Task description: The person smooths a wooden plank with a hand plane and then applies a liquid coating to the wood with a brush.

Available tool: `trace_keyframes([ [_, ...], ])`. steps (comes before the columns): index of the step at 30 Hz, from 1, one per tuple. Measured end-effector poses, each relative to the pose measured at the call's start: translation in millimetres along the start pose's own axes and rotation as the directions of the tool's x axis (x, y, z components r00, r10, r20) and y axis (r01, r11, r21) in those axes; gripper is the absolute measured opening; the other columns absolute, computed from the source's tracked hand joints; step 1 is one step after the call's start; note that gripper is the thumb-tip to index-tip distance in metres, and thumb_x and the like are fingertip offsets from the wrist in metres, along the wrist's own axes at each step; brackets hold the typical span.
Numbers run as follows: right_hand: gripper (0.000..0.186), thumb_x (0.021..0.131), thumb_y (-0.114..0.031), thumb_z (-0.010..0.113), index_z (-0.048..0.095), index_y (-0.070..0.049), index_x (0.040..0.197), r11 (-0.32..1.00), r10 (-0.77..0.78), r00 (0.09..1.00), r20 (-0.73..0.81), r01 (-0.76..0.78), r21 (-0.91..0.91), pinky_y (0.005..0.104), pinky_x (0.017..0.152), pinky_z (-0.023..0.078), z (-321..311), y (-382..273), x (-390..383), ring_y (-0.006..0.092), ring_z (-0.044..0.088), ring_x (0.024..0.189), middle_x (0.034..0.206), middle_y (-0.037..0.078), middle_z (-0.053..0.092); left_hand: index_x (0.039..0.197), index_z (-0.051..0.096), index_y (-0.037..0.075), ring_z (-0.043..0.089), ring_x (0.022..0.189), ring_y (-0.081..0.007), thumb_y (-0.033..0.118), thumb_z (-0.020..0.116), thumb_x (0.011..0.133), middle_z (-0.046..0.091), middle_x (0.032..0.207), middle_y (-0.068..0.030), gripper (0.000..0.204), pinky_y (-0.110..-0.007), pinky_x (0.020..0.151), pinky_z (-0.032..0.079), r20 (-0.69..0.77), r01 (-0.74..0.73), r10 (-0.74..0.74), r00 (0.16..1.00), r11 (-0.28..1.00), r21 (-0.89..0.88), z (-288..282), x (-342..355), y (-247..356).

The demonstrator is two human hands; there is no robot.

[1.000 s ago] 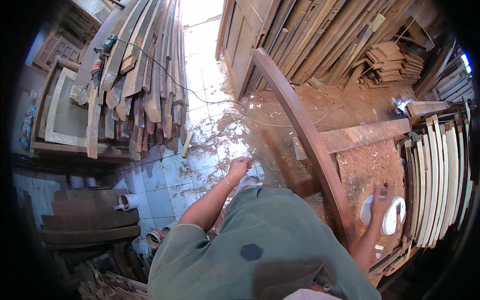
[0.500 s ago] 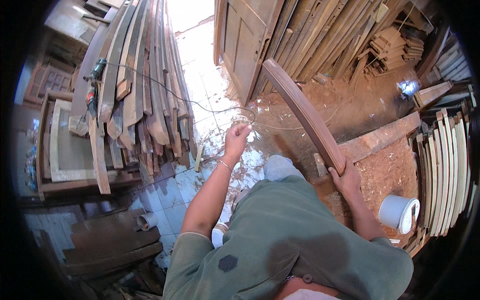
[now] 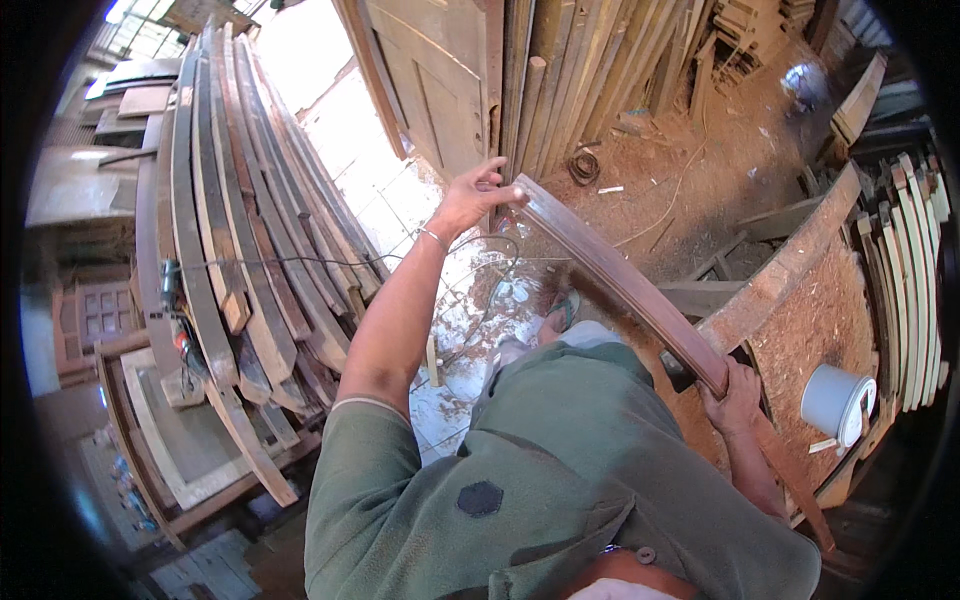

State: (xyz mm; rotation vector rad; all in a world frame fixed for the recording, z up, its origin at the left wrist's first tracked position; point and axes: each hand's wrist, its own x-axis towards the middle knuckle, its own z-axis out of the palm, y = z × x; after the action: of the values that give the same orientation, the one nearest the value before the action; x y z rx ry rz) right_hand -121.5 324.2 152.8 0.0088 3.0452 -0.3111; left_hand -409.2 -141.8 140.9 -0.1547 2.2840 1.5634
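A long brown wooden piece (image 3: pixel 628 287) with grooves along its length slants across the space in front of my body. Its near end is in my right hand (image 3: pixel 737 400), with the fingers wrapped round it. At the far end is my left hand (image 3: pixel 474 204), its fingers apart and its thumb against or just beside the tip; I cannot tell whether it touches. In the earlier frame this piece looks bowed, while from this angle it appears nearly straight.
Long boards (image 3: pixel 265 250) lie stacked at left, with a corded power tool (image 3: pixel 183 345) on them. A panelled door (image 3: pixel 440 75) and upright planks (image 3: pixel 600 85) stand ahead. At right are a sawdust-covered surface (image 3: pixel 800 320), a white bucket (image 3: pixel 836 403) and curved pale slats (image 3: pixel 910 290).
My left hand has gone up and forward to the far end of the wooden piece, its fingers spreading. My right hand has shifted right and down with the near end, and the view has turned.
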Motion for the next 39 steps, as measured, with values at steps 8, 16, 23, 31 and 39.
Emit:
trace_keyframes([
  [8,0.057,0.069,-0.024,0.077,0.056,-0.007,0.12,0.997,0.076,0.996,0.052,-0.076,0.009,0.0469,0.092,0.037,-10.0,-16.8,6.9,0.0376,0.05,0.107,0.113,0.017,0.058,0.113,0.07,0.005,0.062,0.088,-0.0109,0.026,0.075,0.085,0.071,0.096,-0.0014,0.036,-0.025,0.085,0.049,0.424,0.115,-0.126,0.897,0.992,0.051,-21.9,54.2,11.8],
  [16,0.076,0.068,-0.036,0.081,0.05,-0.012,0.132,0.871,0.423,0.831,-0.362,-0.483,-0.091,0.0518,0.108,0.029,2.0,-100.7,10.8,0.0402,0.041,0.128,0.131,0.019,0.049,0.102,0.071,0.002,0.06,0.077,-0.0085,0.015,0.074,0.085,0.069,0.086,-0.001,0.022,-0.025,0.071,0.05,0.733,-0.115,-0.03,0.679,0.983,0.146,-33.5,106.6,18.3],
  [23,0.079,0.067,-0.04,0.084,0.05,-0.006,0.131,0.531,0.807,0.301,-0.508,-0.747,0.401,0.0526,0.106,0.032,92.5,-222.5,6.7,0.0407,0.043,0.125,0.13,0.021,0.049,0.088,0.07,0.002,0.06,0.08,-0.0095,0.015,0.079,0.081,0.068,0.085,-0.0009,0.017,-0.026,0.076,0.049,0.877,-0.322,0.029,0.48,0.935,0.145,-14.9,132.0,24.1],
  [31,0.076,0.076,-0.046,0.078,0.05,-0.001,0.131,0.051,0.994,-0.068,-0.09,-0.44,0.896,0.0423,0.104,0.039,144.4,-317.8,63.4,0.0358,0.049,0.123,0.129,0.023,0.052,0.114,0.065,-0.001,0.063,0.096,-0.0211,0.013,0.082,0.073,0.065,0.103,-0.0113,0.046,-0.033,0.086,0.05,0.907,-0.666,0.368,0.205,0.731,-0.146,-25.4,133.7,16.1],
  [39,0.105,0.084,-0.054,0.068,0.013,0.007,0.149,-0.397,0.905,0.205,0.373,0.089,0.914,0.0382,0.11,0.033,97.1,-290.8,143.3,0.0331,0.039,0.136,0.144,0.03,0.04,0.107,0.061,0.002,0.064,0.087,-0.0303,0.019,0.087,0.065,0.064,0.093,-0.015,0.052,-0.039,0.079,0.051,0.846,-0.895,0.487,0.219,0.445,-0.024,-19.7,105.8,11.0],
])
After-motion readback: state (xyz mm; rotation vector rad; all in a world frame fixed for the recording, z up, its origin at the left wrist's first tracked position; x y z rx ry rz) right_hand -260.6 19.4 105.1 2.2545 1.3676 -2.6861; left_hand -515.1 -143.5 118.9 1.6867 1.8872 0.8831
